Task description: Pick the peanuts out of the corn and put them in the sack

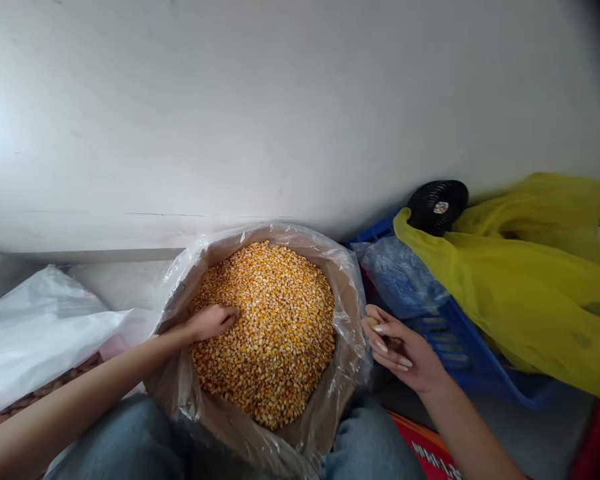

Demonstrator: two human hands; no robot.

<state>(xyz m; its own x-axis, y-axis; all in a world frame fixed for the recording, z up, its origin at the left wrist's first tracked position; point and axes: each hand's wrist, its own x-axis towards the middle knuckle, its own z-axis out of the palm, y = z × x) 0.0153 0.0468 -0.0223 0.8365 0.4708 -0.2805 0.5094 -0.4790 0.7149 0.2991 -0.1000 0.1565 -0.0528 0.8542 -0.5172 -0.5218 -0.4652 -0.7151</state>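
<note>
A sack lined with clear plastic (351, 280) stands between my knees, its mouth wide. Inside it rises a heap of dried corn kernels (275, 320), yellow and whitish. My left hand (214, 321) rests on the left side of the heap, fingers curled and closed at the kernels; whatever they pinch is hidden. Beyond the sack's right rim, my right hand (397, 348) is raised with its fingers bent round small tan-brown pieces (373, 323). Their kind is too small to tell.
To the right a blue plastic crate (480, 353) carries a yellow mesh bag (520, 267), a clear plastic bag (405, 273) and a black round fan-like object (437, 207). White plastic sheeting (45, 333) lies at left. A white wall (280, 113) stands behind.
</note>
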